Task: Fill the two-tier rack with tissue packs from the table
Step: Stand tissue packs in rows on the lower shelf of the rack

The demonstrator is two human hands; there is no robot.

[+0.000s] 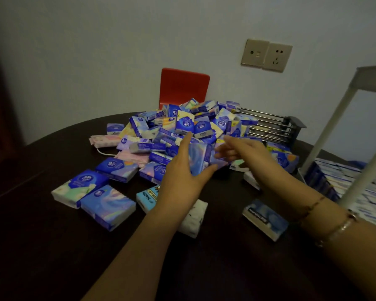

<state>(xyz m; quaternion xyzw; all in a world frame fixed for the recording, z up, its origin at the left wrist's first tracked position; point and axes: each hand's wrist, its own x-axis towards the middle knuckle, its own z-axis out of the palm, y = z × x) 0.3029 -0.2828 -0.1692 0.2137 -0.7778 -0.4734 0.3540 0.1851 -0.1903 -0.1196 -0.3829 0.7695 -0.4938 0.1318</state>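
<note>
A big pile of tissue packs [193, 124], mostly blue and purple, lies on the dark round table [41, 170]. My left hand [182, 172] grips a blue tissue pack [199, 157] at the pile's front, with the thumb under it and the fingers behind. My right hand [241, 151] is blurred; its fingers stretch out to that pack's right side. The two-tier rack [326, 131] stands at the right edge with white posts. Its lower tier holds rows of packs [345, 181], and only the edge of the upper tier [373, 81] shows.
Loose packs lie in front of the pile: some at the left [106, 203], one white [193, 222], one near my right forearm [265, 218]. A metal wire rack [271, 127] lies behind the pile. A red chair [183, 88] stands at the far edge, wall sockets [267, 55] above.
</note>
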